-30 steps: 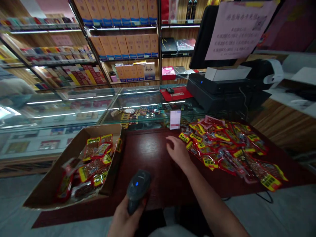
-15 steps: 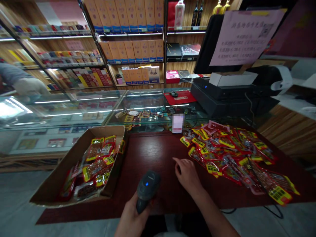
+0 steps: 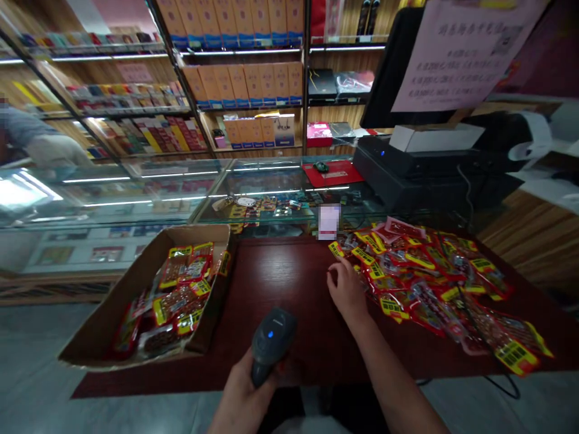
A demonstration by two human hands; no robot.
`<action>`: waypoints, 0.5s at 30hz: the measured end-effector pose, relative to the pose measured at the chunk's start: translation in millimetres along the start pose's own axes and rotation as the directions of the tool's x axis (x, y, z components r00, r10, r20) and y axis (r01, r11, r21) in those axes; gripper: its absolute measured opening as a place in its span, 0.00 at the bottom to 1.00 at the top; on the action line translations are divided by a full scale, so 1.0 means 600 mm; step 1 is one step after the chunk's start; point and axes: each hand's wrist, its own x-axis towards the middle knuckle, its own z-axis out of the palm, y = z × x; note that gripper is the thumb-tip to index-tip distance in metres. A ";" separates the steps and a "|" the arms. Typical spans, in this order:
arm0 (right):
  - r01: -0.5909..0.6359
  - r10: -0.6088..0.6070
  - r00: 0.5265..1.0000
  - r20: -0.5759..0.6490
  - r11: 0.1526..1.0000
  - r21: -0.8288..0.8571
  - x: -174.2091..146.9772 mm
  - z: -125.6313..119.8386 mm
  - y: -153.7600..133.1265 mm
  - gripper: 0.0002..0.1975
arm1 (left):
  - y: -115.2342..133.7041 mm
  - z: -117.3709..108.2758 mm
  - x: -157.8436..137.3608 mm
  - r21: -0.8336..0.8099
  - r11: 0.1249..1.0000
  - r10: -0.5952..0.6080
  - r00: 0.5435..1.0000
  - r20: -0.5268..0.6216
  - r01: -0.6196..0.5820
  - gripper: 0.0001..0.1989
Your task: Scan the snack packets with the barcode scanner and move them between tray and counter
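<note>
Two hands at work: left hand (image 3: pixel 242 395), grip clamped on barcode scanner (image 3: pixel 271 342); right hand (image 3: pixel 347 291), fingers apart, touching snack packets (image 3: pixel 429 283) heaped on dark surface (image 3: pixel 280 283). Advice: lift one packet, barcode facing scanner.

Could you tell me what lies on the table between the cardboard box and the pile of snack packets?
In the head view, only bare dark table separates cardboard box from packet pile.
</note>
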 end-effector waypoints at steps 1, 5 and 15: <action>-0.027 0.028 0.999 -0.017 0.999 0.018 -0.002 0.001 0.002 0.13 | 0.000 -0.001 0.001 0.001 1.000 -0.007 1.000 0.005 0.007 0.17; -0.163 0.167 0.985 -0.034 0.981 0.108 0.029 0.010 0.019 0.20 | 0.006 -0.002 0.001 0.026 0.999 -0.029 0.999 0.015 0.028 0.15; -0.288 0.309 0.948 0.080 0.717 0.635 -0.043 -0.032 -0.039 0.11 | 0.007 0.001 0.005 -0.002 1.000 -0.017 1.000 0.013 0.017 0.14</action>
